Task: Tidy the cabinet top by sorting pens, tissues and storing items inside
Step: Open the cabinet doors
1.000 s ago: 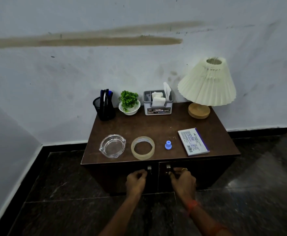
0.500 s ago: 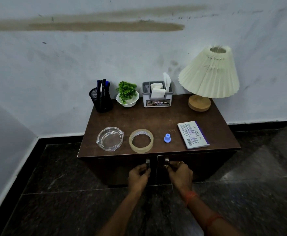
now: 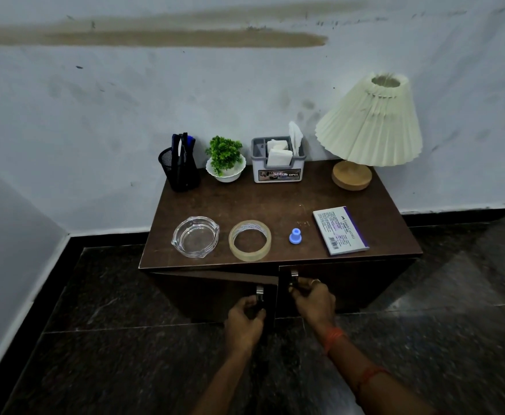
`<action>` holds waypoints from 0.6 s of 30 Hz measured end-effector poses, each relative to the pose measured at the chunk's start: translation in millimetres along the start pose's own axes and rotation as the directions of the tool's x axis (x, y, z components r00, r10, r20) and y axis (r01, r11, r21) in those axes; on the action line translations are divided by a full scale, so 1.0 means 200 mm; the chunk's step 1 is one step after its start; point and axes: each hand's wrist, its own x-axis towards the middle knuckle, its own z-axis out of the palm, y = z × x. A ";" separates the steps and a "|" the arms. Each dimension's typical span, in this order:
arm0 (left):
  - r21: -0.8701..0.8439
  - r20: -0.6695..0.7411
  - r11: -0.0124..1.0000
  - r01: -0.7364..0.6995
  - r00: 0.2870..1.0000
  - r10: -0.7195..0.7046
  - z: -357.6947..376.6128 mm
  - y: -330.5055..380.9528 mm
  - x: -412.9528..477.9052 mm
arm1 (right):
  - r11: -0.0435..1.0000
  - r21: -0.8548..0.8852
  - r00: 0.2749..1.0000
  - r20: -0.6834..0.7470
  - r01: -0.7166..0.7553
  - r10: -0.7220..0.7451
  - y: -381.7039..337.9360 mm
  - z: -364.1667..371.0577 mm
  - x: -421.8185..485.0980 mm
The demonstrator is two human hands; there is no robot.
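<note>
fingers point(image 3: 252, 304) of both my hands were curled around the cabinet door handles, left door point(image 3: 215, 292) ajar. yanking could have shaken the lamp point(image 3: 369, 124), ashtray point(image 3: 195, 236), tape point(image 3: 249, 240) and blue cap point(image 3: 295, 236) on the cabinet top.

Dim, bluish indoor light; wide-angle bending at the edges, floor corners softly blurred.
</note>
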 end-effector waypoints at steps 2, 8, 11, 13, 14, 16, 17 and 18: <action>0.021 -0.006 1.000 -0.016 1.000 0.017 -0.02 -0.02 -0.05 | 1.000 -0.002 1.000 0.007 0.000 0.000 0.01 0.01 0.00; 0.075 0.023 0.997 -0.009 1.000 0.007 -0.12 -0.08 -0.19 | 1.000 -0.010 1.000 0.019 0.015 -0.015 0.03 0.01 -0.01; 0.114 0.062 0.993 -0.012 0.998 0.005 -0.18 -0.10 -0.24 | 1.000 0.000 1.000 0.013 0.020 -0.020 0.04 0.00 0.00; 0.158 0.062 0.987 -0.007 0.998 -0.003 -0.24 -0.15 -0.26 | 1.000 0.008 1.000 0.015 0.019 -0.019 0.05 0.01 0.00; 0.172 0.049 0.985 0.004 0.999 -0.012 -0.27 -0.19 -0.27 | 1.000 0.013 1.000 0.019 0.018 -0.018 0.05 0.01 0.00; 0.207 0.031 0.978 0.029 0.999 -0.037 -0.33 -0.26 -0.29 | 1.000 0.020 1.000 0.018 0.018 -0.019 0.06 0.01 0.00; 0.231 0.034 0.972 0.043 0.998 -0.053 -0.36 -0.28 -0.30 | 0.999 0.024 1.000 0.016 0.024 -0.025 0.06 0.01 0.00; 0.249 0.030 0.968 0.044 0.998 -0.053 -0.39 -0.30 -0.31 | 0.999 0.026 0.999 0.016 0.029 -0.030 0.06 0.01 0.00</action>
